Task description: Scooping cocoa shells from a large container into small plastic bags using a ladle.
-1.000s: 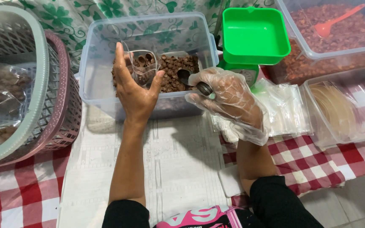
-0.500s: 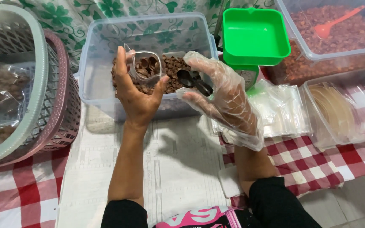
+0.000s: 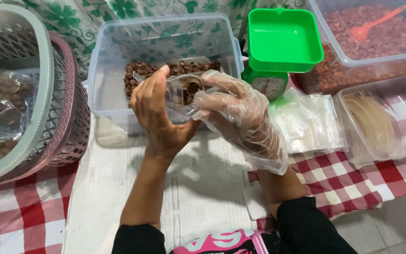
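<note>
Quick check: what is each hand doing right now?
Left hand: bare, closed around a small clear bag of brown snacks.
Right hand: gloved, fingers at the bag's opening; grip cannot be told.

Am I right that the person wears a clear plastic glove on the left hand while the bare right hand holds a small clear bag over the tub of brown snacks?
Not quite: the sides are swapped. The head view shows the clear plastic glove on the right hand, while the bare left hand holds the small clear bag over the tub of brown snacks.
</note>
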